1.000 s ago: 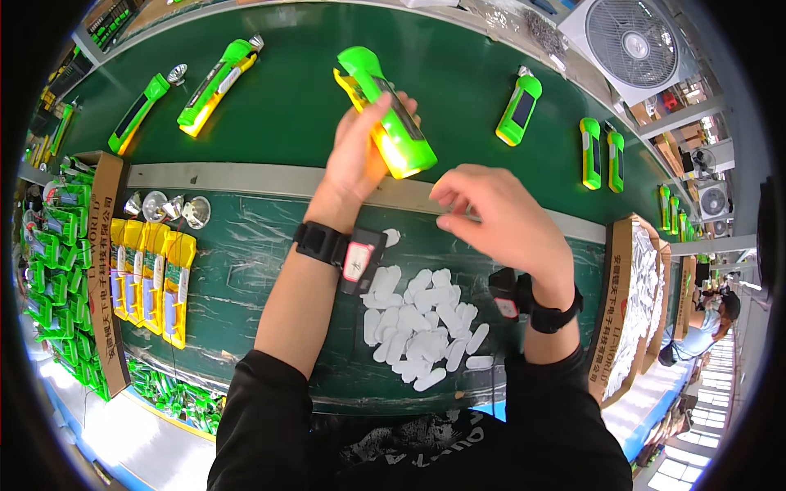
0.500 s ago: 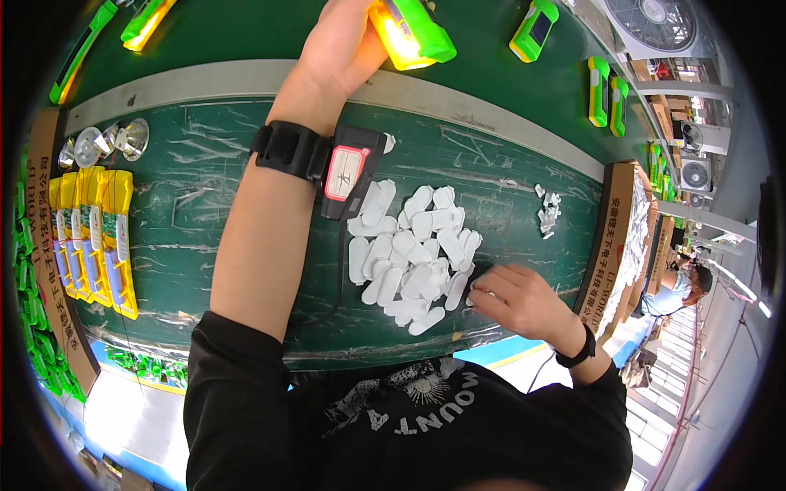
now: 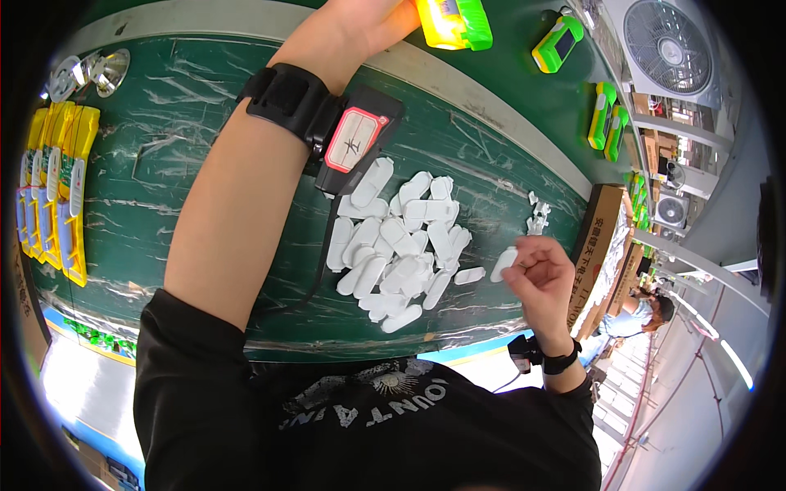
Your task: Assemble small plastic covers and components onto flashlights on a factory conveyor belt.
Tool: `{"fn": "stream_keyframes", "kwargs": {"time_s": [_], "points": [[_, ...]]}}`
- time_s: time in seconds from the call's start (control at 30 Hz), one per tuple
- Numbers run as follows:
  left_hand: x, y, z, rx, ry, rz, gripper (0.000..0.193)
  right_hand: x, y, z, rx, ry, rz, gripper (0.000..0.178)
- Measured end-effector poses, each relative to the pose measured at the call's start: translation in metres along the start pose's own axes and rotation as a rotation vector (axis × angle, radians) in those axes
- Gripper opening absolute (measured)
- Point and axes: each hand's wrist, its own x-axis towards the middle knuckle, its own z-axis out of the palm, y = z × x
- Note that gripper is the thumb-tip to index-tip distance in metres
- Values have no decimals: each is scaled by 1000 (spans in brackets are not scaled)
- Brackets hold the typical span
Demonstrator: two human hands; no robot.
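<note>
My left hand (image 3: 372, 23), at the top of the picture, grips a lit green-and-yellow work light (image 3: 455, 24); part of hand and light is cut off by the frame edge. Pinched between the thumb and fingers of my right hand (image 3: 544, 282) is a white, elongated plastic cover (image 3: 504, 264) with rounded ends. To the left of that hand lies a loose pile of similar white covers (image 3: 401, 254) on the green table. One single cover (image 3: 470, 276) rests between the pile and my right hand. Small white plastic parts (image 3: 537, 217) are scattered just beyond that hand.
Open yellow housings (image 3: 72, 192) with circuit boards lie at the left, near silvery reflectors (image 3: 110, 72). A pale rail (image 3: 475, 86) separates the table from a green surface bearing more lights (image 3: 558, 42). A cardboard box (image 3: 598, 250) stands right; a person (image 3: 634, 315) is farther off.
My right hand has moved away from the pile and now shows a white cover in its fingers. A cover lies apart beside the pile. The lit work light has shifted up and right.
</note>
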Motion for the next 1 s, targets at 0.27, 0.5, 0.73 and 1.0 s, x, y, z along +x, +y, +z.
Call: {"fn": "stream_keyframes", "kwargs": {"time_s": [0.27, 0.5, 0.73, 1.0], "points": [[0, -3, 2, 86, -50, 35, 25, 38, -17, 2, 9, 100, -48, 37], [-8, -14, 8, 248, -8, 55, 42, 61, -2, 2, -1083, 110, -547, 15], [-15, -13, 17, 492, 64, 108, 54, 106, -84, 0, -452, 195, -407, 10], [-9, -22, 20, 578, 93, 162, 67, 196, -121, 69, -85, 250, -502, 14]]}}
